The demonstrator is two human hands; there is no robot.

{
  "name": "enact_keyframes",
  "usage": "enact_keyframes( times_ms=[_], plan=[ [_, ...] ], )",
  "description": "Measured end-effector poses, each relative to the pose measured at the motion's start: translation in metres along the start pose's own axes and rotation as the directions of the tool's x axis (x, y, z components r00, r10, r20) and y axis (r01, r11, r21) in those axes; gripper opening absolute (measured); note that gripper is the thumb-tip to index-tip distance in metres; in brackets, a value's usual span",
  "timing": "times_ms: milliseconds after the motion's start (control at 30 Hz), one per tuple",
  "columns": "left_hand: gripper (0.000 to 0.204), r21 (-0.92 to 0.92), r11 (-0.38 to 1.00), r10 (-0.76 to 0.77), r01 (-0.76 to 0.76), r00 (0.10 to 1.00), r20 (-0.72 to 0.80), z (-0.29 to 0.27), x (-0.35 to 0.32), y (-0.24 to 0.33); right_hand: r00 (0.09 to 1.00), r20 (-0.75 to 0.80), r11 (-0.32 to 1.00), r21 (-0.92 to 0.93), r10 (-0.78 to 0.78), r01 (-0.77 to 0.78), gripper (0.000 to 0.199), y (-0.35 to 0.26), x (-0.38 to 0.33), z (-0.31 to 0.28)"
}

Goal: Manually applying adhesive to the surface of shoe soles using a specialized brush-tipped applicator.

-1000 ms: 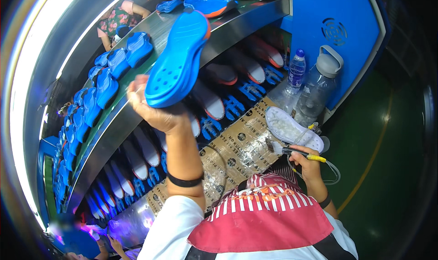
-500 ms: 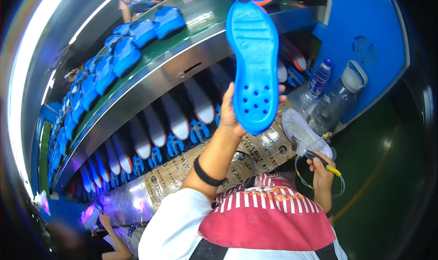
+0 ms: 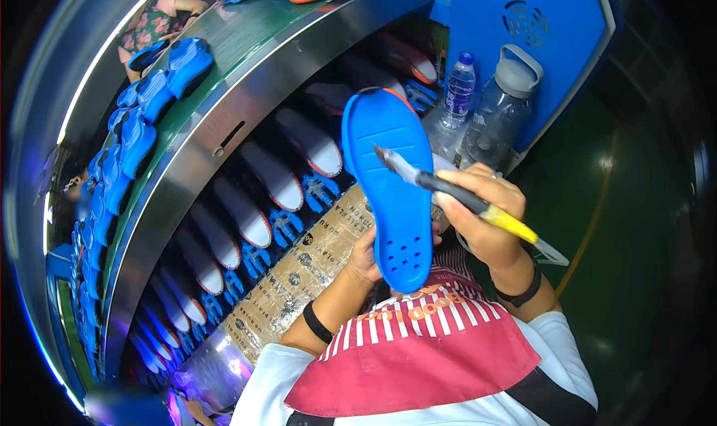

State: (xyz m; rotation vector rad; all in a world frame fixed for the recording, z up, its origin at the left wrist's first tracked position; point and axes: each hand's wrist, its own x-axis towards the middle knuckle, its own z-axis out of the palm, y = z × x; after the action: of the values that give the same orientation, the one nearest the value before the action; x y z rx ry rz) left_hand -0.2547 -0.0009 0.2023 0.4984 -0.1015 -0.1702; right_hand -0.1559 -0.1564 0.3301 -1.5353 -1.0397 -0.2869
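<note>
My left hand (image 3: 364, 258) is closed round the lower part of a blue shoe sole (image 3: 396, 202), thumb on one edge and fingertips at the other. The sole stands nearly upright with its hollow face toward me, showing cross ridges above and several small holes below. In my right hand (image 3: 489, 205) is a brush (image 3: 455, 190) with a black and yellow handle; a clear tube trails from its end. The bristles lie over the sole's upper half and look to be touching it. A pale dish behind the sole is mostly hidden.
A curved green conveyor (image 3: 246, 60) carries several blue soles (image 3: 138, 138). Below its metal edge stand rows of white-faced shoe parts (image 3: 272, 176) and blue pieces (image 3: 320, 192). Taped cardboard (image 3: 299, 265) covers the ledge. A water bottle (image 3: 458, 90) and a handled jug (image 3: 499, 112) stand by the blue panel (image 3: 556, 52).
The sole has come down and nearer to me in my left hand. My right hand has brought the brush up from beside the pale dish to the sole. The view has shifted.
</note>
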Motion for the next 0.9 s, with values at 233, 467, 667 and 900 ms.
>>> enact_keyframes(
  times_ms=[233, 467, 667, 900],
  plan=[
    [0.073, 0.055, 0.998, 0.011, 0.006, 0.956, -0.292, -0.032, -0.004, -0.021, 0.971, 0.143, 0.969, -0.124, -0.194, 0.212, 0.026, 0.014, -0.012, 0.023],
    [0.073, 0.030, 0.991, 0.136, -0.132, 0.970, -0.201, -0.027, -0.001, -0.009, 0.968, 0.057, 0.969, 0.015, -0.245, 0.245, 0.028, 0.017, -0.017, 0.019],
    [0.073, -0.042, 0.998, 0.036, -0.047, 0.974, -0.223, -0.047, -0.005, -0.013, 0.934, 0.165, 0.948, 0.042, -0.317, 0.315, 0.029, 0.016, -0.032, 0.032],
    [0.071, 0.140, 0.953, 0.300, -0.270, 0.911, -0.283, -0.028, 0.002, -0.006, 0.964, 0.020, 0.955, -0.131, -0.264, 0.264, 0.031, 0.028, -0.044, 0.036]
  ],
)
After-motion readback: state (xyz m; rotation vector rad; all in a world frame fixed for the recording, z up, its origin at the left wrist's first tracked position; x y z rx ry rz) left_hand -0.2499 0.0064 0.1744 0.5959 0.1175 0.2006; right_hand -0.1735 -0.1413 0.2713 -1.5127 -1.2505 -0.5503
